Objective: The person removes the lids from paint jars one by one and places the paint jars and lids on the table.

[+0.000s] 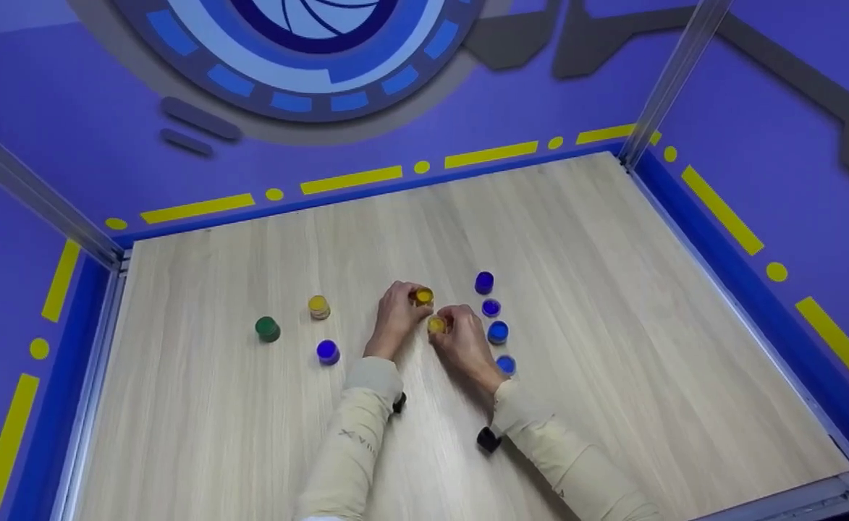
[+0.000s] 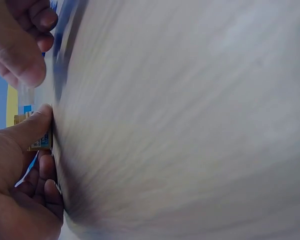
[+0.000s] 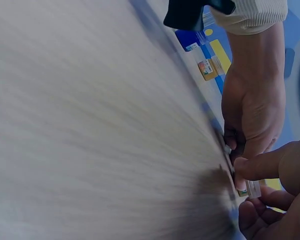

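Near the middle of the table, my left hand (image 1: 397,311) pinches a small paint jar (image 1: 424,296) with yellow paint in it, its label (image 2: 44,140) showing in the left wrist view. Just right of and nearer than the jar, my right hand (image 1: 465,344) holds a small clear lid (image 3: 253,189) by its edge between thumb and fingers. From above, the lid looks yellow. Jar and lid are apart, a short way from each other. The jar sits low at the table surface.
Right of the hands, a purple jar (image 1: 484,282), a purple lid (image 1: 491,307), a blue jar (image 1: 497,332) and a blue lid (image 1: 505,365) form a line. To the left stand yellow (image 1: 318,307), green (image 1: 267,329) and violet (image 1: 328,352) jars. Purple panels (image 1: 366,145) border the wooden table (image 1: 200,420).
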The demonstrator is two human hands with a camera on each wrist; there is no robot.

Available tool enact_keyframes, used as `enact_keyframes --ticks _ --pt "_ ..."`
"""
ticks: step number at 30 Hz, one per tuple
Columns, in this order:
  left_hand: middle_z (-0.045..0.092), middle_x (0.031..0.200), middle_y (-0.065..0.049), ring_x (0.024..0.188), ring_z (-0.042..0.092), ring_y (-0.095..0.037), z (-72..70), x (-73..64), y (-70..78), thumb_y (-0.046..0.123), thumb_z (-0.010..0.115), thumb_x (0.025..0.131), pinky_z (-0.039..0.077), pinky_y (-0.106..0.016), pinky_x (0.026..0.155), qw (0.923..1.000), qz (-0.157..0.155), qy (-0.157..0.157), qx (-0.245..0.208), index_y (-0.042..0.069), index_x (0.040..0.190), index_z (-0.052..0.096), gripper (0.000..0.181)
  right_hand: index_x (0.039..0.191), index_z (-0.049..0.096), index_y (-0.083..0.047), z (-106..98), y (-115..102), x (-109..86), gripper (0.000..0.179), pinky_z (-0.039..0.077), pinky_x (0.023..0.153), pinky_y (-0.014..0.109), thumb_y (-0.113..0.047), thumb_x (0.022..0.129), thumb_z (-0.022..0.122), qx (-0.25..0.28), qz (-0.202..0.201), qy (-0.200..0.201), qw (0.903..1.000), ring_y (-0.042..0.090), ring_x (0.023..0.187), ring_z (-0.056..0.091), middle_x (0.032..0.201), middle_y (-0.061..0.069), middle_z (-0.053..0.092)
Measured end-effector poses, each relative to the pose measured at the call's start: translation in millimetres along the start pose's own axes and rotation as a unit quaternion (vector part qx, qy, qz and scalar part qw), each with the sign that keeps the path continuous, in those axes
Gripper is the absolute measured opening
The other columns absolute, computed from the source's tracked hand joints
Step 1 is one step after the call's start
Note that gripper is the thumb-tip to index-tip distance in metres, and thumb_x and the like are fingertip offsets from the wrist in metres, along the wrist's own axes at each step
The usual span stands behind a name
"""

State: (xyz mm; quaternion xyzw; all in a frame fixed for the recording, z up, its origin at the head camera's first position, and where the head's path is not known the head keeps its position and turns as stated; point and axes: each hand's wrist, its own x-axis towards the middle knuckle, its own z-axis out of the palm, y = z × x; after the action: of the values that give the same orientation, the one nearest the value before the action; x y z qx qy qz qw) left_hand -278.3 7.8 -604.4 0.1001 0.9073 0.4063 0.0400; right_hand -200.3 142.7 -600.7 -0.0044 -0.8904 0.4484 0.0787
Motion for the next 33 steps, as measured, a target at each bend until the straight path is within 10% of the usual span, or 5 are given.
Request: enact_keyframes --ticks 33 --pt "0.066 0.105 -0.015 0.101 0.061 -0.031 0.9 0.7 -1.2 0.007 0.086 0.082 0.049 -0.045 0.095 0.9995 0.023 0.005 0.023 0.000 0.111 0.072 0.033 0.095 0.072 0.004 3.9 6.3 9.5 0.025 0.048 0.073 0.039 0.001 0.074 0.087 -0.021 -0.007 -0.032 0.9993 0.022 0.079 0.054 0.087 0.012 0.062"
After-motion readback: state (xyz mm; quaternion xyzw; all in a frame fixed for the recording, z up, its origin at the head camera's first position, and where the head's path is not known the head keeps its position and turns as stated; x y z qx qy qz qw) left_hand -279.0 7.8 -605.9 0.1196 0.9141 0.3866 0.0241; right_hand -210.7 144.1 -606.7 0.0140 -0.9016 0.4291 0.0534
